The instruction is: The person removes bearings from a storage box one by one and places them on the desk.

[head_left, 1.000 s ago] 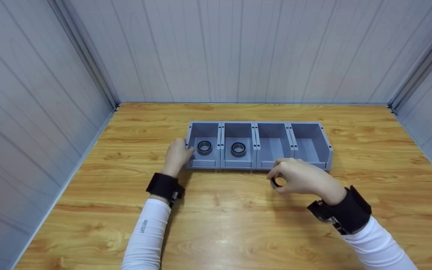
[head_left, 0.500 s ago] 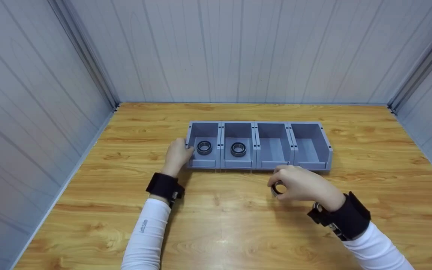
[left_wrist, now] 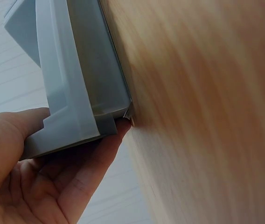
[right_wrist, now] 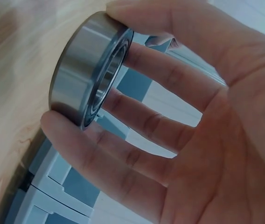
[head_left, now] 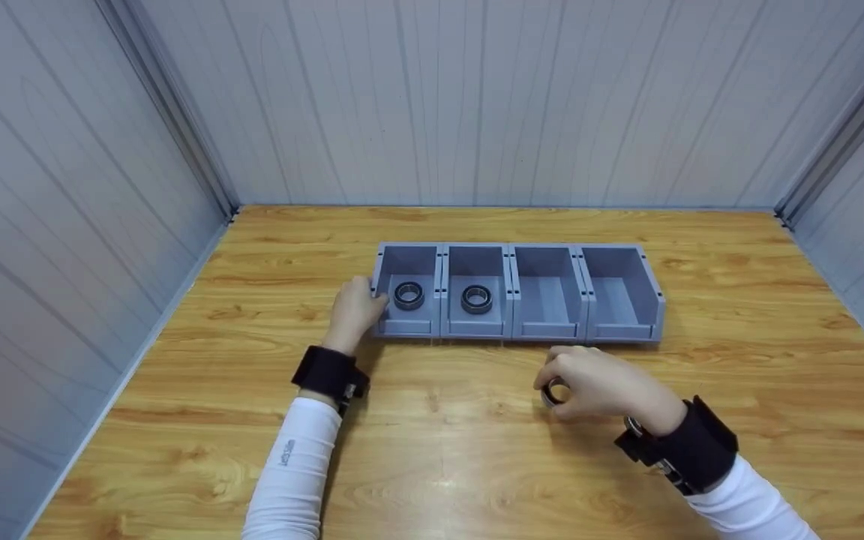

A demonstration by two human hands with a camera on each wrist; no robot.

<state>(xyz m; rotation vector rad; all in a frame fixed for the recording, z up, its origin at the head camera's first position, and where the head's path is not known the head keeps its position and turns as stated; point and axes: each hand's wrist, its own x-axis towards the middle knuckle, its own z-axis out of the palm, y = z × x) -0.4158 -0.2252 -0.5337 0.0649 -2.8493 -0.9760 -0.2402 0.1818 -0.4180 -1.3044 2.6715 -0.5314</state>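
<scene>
My right hand [head_left: 603, 384] pinches a ball bearing [right_wrist: 83, 70] by its rim between thumb and fingertips, in front of the third bin. Its steel outer ring and dark seal show in the right wrist view. My left hand [head_left: 355, 311] grips the side wall of the leftmost grey bin [left_wrist: 69, 88], thumb over the wall and fingers outside. One bearing [head_left: 409, 285] lies flat in that leftmost bin. Another bearing [head_left: 476, 288] lies in the second bin [head_left: 477, 328]. Part of a further bearing [head_left: 633, 426] peeks out beside the right wrist strap, mostly hidden.
The third bin [head_left: 550, 330] and rightmost bin [head_left: 623, 331] adjoin the others in one row on the wood-grain table [head_left: 447, 450]. Pale panel walls [head_left: 477, 105] enclose the table at the back and both sides.
My right hand has drawn back from the bins towards me, the bearing still pinched in it. The bearing beside the right wrist strap shows more clearly. My left hand has stayed put.
</scene>
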